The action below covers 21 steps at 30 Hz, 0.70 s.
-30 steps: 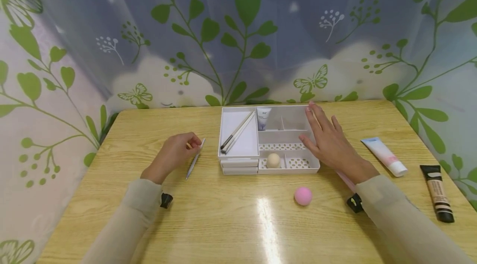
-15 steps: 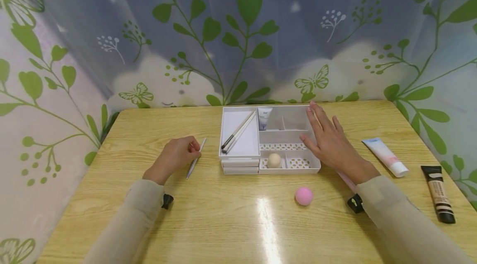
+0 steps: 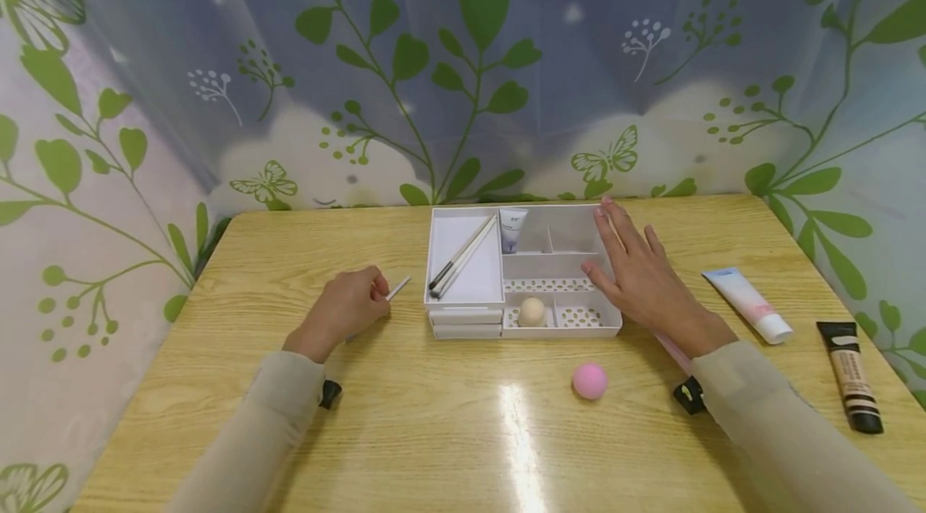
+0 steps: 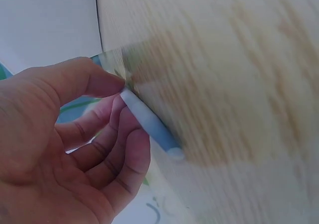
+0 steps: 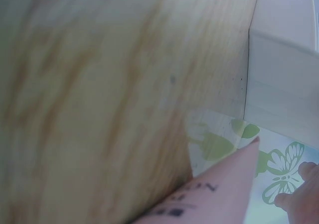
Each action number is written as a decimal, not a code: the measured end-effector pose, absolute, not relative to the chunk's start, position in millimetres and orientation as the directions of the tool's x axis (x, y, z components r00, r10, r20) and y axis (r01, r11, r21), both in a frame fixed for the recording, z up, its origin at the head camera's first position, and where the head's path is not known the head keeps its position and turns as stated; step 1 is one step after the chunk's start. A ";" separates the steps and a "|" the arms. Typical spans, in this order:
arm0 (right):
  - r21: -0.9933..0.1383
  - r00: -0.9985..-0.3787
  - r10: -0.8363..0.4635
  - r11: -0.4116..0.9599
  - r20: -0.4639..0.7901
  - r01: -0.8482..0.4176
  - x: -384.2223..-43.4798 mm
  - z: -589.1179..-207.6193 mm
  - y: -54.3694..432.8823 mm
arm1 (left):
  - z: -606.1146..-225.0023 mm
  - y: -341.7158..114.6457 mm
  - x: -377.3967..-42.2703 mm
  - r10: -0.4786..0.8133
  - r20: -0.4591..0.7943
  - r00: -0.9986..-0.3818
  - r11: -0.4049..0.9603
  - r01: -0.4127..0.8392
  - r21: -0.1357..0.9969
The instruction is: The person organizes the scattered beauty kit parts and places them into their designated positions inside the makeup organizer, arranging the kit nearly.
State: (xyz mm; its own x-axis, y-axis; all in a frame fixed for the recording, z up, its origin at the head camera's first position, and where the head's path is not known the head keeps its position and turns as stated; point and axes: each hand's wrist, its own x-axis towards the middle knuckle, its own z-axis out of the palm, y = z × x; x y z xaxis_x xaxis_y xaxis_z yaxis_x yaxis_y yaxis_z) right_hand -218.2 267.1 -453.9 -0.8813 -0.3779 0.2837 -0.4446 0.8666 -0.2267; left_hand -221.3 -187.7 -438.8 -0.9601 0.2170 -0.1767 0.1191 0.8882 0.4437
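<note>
In the head view my left hand (image 3: 347, 305) is left of the white organizer (image 3: 466, 305). It pinches a slim silver-white pen (image 3: 399, 287) between thumb and fingers. The left wrist view shows the pen (image 4: 149, 120) slanting from the fingertips, close to the tabletop; the hand covers its middle in the head view. My right hand (image 3: 640, 276) rests along the organizer's right wall, fingers straight. Inside the organizer are two makeup brushes (image 3: 463, 257), a small white tube (image 3: 512, 228) and a beige ball-shaped sponge (image 3: 531, 312).
A pink ball-shaped sponge (image 3: 590, 381) lies in front of the organizer. Under my right wrist is a pink tube (image 5: 214, 189), mostly hidden in the head view. To the right lie a white-and-pink tube (image 3: 748, 305) and a black-and-beige tube (image 3: 850, 376). A patterned curtain (image 3: 463, 71) hangs behind.
My left hand has closed its fingertips on the pen and shifted slightly right. The pen's far end has moved right with it. My right hand stays against the organizer.
</note>
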 end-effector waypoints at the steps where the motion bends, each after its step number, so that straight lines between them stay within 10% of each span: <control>1: -0.226 -0.881 -0.378 0.866 0.285 -0.445 -218.1 -453.9 267.0 | -438.7 -188.0 -221.1 0.215 -0.179 -0.960 0.888 0.116 0.445; 21: -0.234 -0.881 -0.379 0.864 0.282 -0.446 -217.3 -451.2 265.3 | -419.7 -186.9 -223.6 0.281 -0.063 -0.958 0.790 0.194 0.581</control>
